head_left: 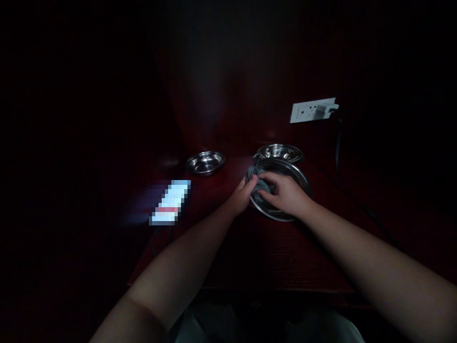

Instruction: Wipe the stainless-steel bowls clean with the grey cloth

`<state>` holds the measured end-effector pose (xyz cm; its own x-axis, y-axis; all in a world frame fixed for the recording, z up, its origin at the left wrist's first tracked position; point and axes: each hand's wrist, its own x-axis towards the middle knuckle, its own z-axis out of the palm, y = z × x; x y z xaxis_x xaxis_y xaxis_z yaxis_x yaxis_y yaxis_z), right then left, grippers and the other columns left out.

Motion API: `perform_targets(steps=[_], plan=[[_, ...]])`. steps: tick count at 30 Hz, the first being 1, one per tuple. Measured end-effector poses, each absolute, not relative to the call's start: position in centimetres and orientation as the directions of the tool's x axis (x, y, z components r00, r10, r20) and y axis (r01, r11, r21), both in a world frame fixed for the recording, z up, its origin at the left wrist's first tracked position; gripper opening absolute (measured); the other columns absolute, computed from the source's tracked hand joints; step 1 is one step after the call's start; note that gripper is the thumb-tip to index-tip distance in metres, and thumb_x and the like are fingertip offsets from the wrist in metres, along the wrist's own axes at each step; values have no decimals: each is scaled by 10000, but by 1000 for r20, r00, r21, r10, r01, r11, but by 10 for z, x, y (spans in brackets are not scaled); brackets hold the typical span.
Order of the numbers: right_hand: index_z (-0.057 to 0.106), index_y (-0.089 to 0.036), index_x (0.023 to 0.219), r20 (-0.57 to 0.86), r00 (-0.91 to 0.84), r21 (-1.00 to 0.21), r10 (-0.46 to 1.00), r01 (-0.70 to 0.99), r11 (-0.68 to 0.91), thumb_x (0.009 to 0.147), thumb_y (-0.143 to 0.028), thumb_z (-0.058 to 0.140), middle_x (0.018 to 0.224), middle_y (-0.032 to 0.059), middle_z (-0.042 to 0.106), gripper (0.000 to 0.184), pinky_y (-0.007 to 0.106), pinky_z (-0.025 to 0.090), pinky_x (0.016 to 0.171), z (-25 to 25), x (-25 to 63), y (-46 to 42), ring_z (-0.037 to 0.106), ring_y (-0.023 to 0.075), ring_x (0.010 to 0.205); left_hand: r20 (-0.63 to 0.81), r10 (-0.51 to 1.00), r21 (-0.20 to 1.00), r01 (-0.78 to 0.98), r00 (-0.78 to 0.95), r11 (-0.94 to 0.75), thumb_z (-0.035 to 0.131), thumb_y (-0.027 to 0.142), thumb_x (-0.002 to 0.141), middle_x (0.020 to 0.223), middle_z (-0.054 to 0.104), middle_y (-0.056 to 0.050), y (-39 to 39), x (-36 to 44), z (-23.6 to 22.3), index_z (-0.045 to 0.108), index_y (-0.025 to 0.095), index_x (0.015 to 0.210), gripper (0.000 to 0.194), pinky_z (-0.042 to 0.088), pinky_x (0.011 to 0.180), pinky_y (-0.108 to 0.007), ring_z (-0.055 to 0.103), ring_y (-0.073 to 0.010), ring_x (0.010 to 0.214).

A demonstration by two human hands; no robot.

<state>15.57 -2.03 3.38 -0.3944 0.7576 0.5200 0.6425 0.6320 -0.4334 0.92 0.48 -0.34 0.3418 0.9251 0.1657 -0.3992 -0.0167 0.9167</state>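
A shiny metal dish (302, 178) sits in front of me, tilted slightly. My left hand (243, 196) grips its left edge, thumb on top and the other fingers hidden. A grey cloth (264, 188) is bunched against the inside of the dish, with part of it over the left rim. The fingers of my right hand (286, 194) are closed on this cloth and press it to the metal.
Just behind are stacked metal dishes (280, 152); another metal dish (206, 163) stands to the left. A lit, blurred screen (170, 202) lies at the left of the dark red table (264, 257). A cable (337, 147) runs from the wall socket (310, 110).
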Motion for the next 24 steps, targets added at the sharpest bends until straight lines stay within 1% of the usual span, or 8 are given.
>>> perform_targets(steps=[4, 7, 11, 15, 18, 24], plan=[[600, -158, 1125, 492, -346, -353, 799, 760, 546, 773, -260, 545, 1051, 99, 665, 371, 354, 445, 860, 34, 158, -17, 612, 233, 950, 166, 920, 915, -404, 354, -9, 561, 467, 791, 1134, 642, -65, 4, 10, -1, 546, 205, 1181, 469, 368, 1004, -376, 557, -229, 1105], [588, -166, 1159, 456, -288, -287, 842, 848, 445, 784, -236, 516, 1065, 108, 663, 388, 371, 453, 839, 34, 161, -13, 620, 248, 937, 129, 935, 923, -385, 331, 9, 548, 432, 809, 1119, 650, -61, 0, 11, 3, 532, 220, 1201, 447, 391, 985, -399, 565, -241, 1093], [603, -189, 1143, 406, -231, -189, 884, 925, 329, 789, -212, 486, 996, 107, 679, 374, 360, 464, 763, 36, 165, -9, 631, 248, 869, 72, 954, 936, -349, 290, 36, 537, 424, 813, 1101, 660, -53, -1, 13, 5, 540, 240, 1190, 419, 432, 946, -412, 578, -256, 1073], [627, -199, 1117, 355, -194, -100, 915, 965, 243, 797, -213, 461, 885, 125, 684, 361, 337, 452, 647, 38, 168, -8, 633, 251, 780, 59, 964, 941, -338, 260, 33, 534, 424, 813, 1094, 662, -53, 2, 13, 3, 553, 244, 1177, 407, 425, 956, -418, 573, -265, 1082], [662, -212, 1064, 323, -203, -82, 924, 967, 241, 775, -196, 470, 847, 123, 686, 347, 334, 443, 621, 39, 172, -6, 633, 254, 755, 63, 963, 942, -335, 264, 30, 520, 423, 821, 1099, 659, -61, 4, 13, 1, 548, 238, 1186, 411, 414, 966, -433, 570, -268, 1086], [692, -215, 1000, 279, -207, -128, 938, 960, 250, 694, -160, 498, 877, 107, 689, 366, 332, 450, 648, 41, 181, -3, 634, 240, 760, 32, 968, 941, -333, 250, 55, 503, 441, 825, 1116, 651, -66, 4, 13, 2, 554, 240, 1169, 402, 460, 908, -427, 590, -265, 1046]])
